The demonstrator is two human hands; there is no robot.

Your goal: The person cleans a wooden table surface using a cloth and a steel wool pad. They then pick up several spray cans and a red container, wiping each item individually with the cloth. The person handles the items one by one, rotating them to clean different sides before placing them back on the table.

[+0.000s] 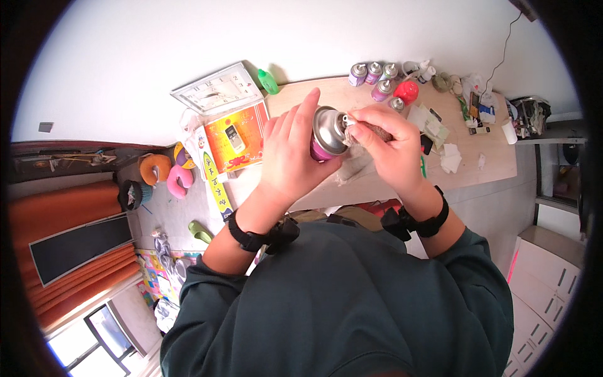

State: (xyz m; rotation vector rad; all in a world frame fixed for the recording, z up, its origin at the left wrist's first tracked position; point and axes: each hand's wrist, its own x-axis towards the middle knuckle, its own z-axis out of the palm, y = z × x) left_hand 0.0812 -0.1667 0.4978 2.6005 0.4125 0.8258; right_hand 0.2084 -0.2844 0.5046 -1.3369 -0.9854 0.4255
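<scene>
My left hand (294, 148) is wrapped around an aerosol can (327, 132) with a silver domed top and a purple-pink body. The can is held tilted above the table, its top turned towards my right hand (388, 141). Thumb and forefinger of that hand pinch a greyish-brown cloth (372, 134) against the white nozzle (347, 120). Part of the cloth hangs below the can, and my right palm hides some of it.
Several aerosol cans (374, 70) and a red object (406, 92) stand at the back of the wooden table (494, 165). Papers (451, 158) lie to the right. A square clock (219, 89), a green bottle (268, 81) and a remote control (235, 139) on an orange-yellow box (258, 122) are left.
</scene>
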